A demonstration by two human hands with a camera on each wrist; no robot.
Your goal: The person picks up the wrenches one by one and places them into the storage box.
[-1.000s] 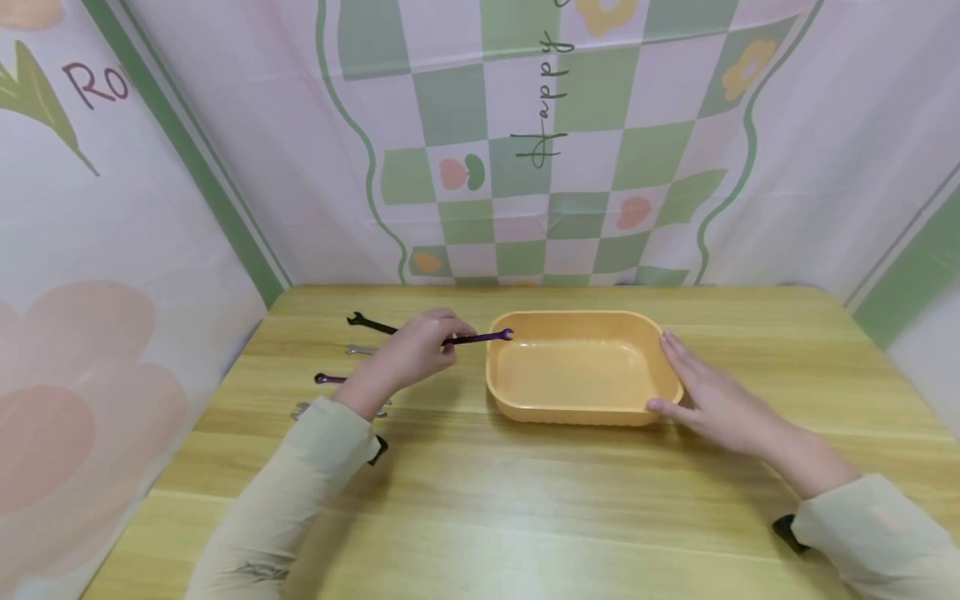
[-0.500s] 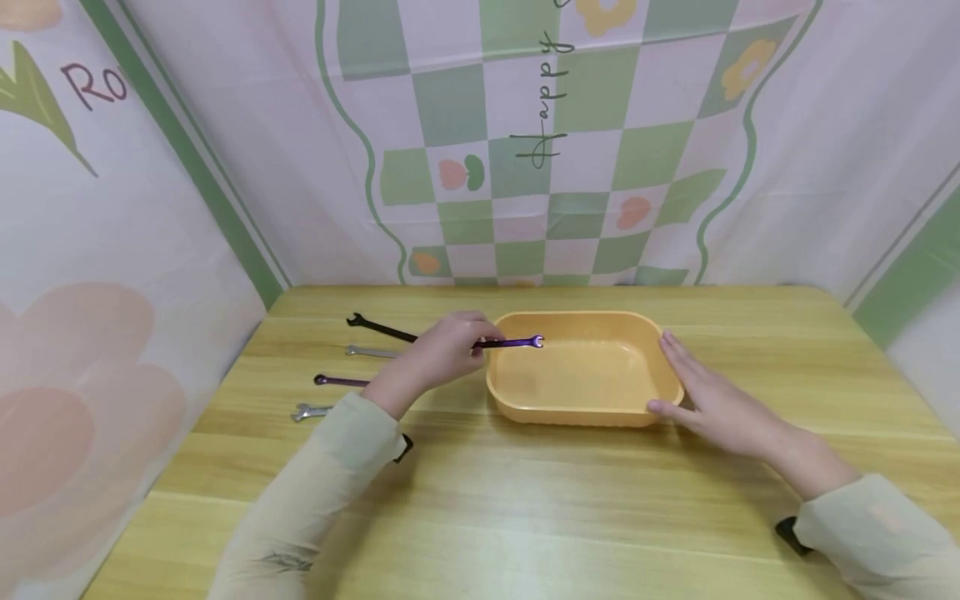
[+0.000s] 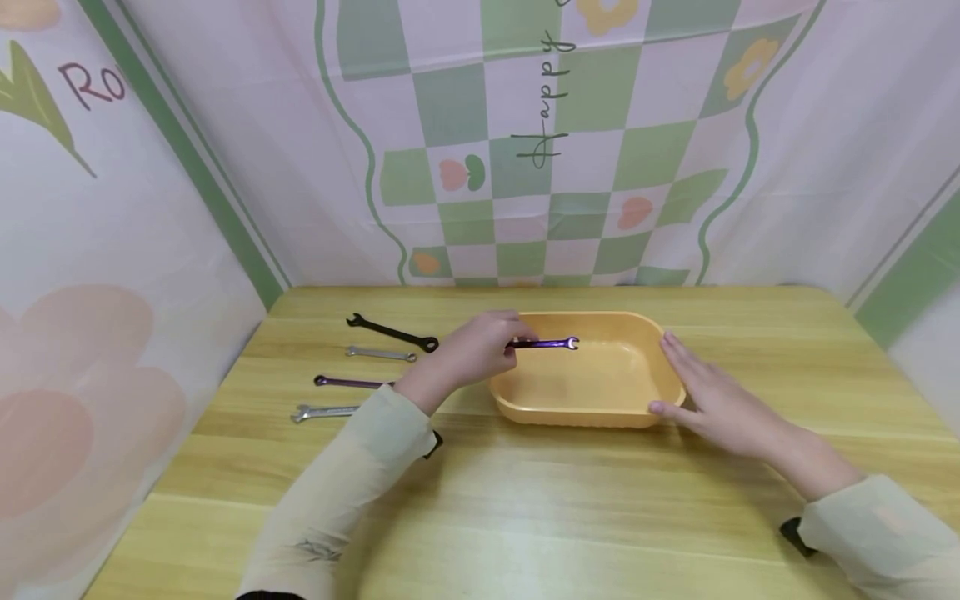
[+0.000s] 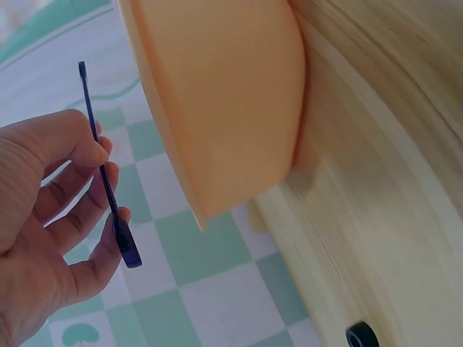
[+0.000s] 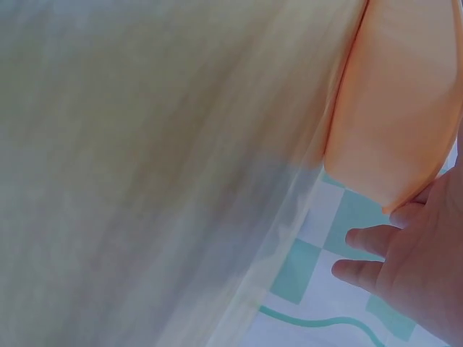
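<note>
My left hand (image 3: pixel 480 348) pinches a purple combination wrench (image 3: pixel 553 343) between thumb and fingers. Its open-ended head points right, over the left part of a yellow-orange plastic basin (image 3: pixel 573 416). In the left wrist view the wrench (image 4: pixel 108 184) is above the rim of the basin (image 4: pixel 231 101), near its outer wall. My right hand (image 3: pixel 723 404) rests against the basin's right end, thumb at the front corner and the fingers extended along the right rim. The right wrist view shows the right hand (image 5: pixel 427 246) with its fingers spread beside the basin's end.
Left of the basin lie several wrenches in a column on the wooden table (image 3: pixel 525 517): a black one (image 3: pixel 392 331), a small silver one (image 3: pixel 380 354), a purple one (image 3: pixel 351 382) and a silver one (image 3: pixel 324 412), partly behind the left sleeve. A patterned cloth (image 3: pixel 517 208) hangs behind.
My left hand has carried the purple wrench rightward, from beside the basin's left rim to over its interior. More of the lying wrenches now show. My right hand has stayed at the basin's right end.
</note>
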